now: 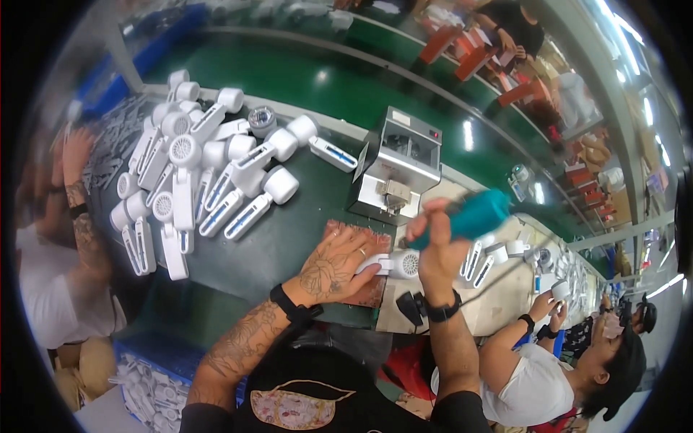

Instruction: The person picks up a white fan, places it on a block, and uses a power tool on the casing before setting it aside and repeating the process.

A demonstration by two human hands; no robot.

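My left hand [330,268] is closed over the handle of a white handheld fan [406,264], keeping it down on a reddish-brown mat [369,292]. The fan's round grille faces up, toward my right hand. My right hand [442,263] is raised just right of the fan, wrapped round a teal tool, apparently an electric screwdriver [473,218]. The tool is smeared by motion and tilted, its thick end up to the right. Its tip cannot be made out. Beside my right wrist lies a small black object [411,309].
A pile of white fans [216,159] covers the bench's left. A grey metal machine [401,169] stands beyond my hands. More fans [480,263] lie at right. A blue crate [148,390] of white parts is low left. Co-workers sit on both sides, one arm [83,209] reaching in.
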